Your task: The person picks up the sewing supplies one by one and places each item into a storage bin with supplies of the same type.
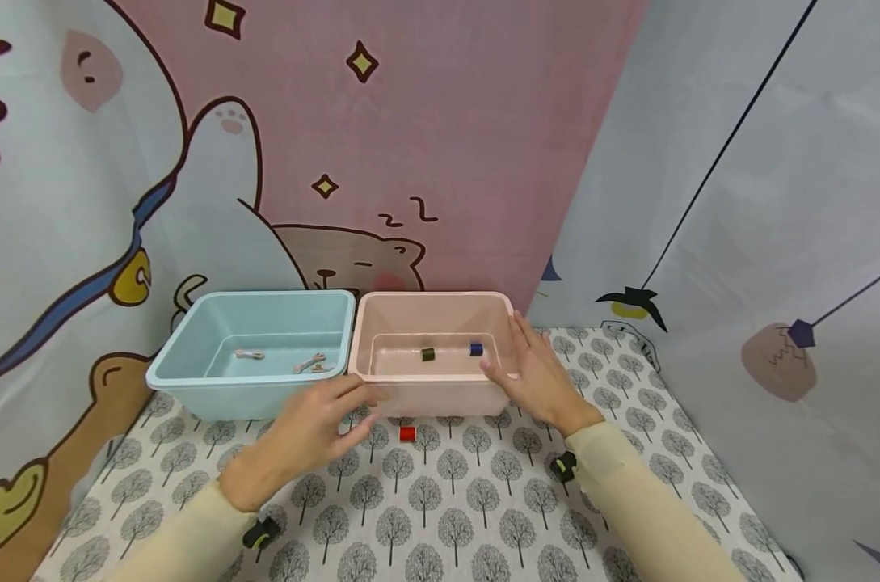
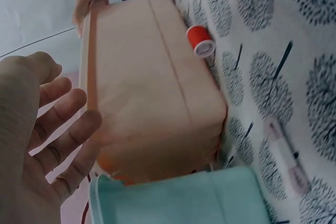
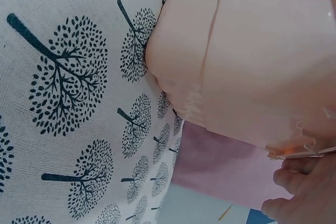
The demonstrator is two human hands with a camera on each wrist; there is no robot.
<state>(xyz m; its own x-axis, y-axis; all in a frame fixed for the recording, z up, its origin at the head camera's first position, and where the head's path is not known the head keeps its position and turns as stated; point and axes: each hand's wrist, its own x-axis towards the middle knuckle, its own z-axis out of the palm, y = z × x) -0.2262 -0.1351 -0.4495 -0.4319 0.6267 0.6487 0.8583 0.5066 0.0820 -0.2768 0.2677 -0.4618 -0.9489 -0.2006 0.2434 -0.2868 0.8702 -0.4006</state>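
Observation:
My right hand (image 1: 537, 376) grips the right rim of the pink plastic bin (image 1: 432, 400), fingers along the outside and thumb over the inner side. Inside that bin lie a dark green thread spool (image 1: 428, 354) and a blue thread spool (image 1: 476, 349). My left hand (image 1: 323, 416) is held with loosely spread fingers near the bin's front left corner, holding nothing. On the cloth in front of the bin lies a red thread spool (image 1: 407, 434). A small pale pink stick-like piece (image 2: 286, 156) shows on the cloth in the left wrist view.
Left of the pink bin, right beside it, stands a light blue bin (image 1: 250, 388) with several small pale pink pieces (image 1: 249, 354) in it. Both stand on a tree-print cloth (image 1: 425, 517). Printed curtains (image 1: 483, 145) hang close behind and at the right.

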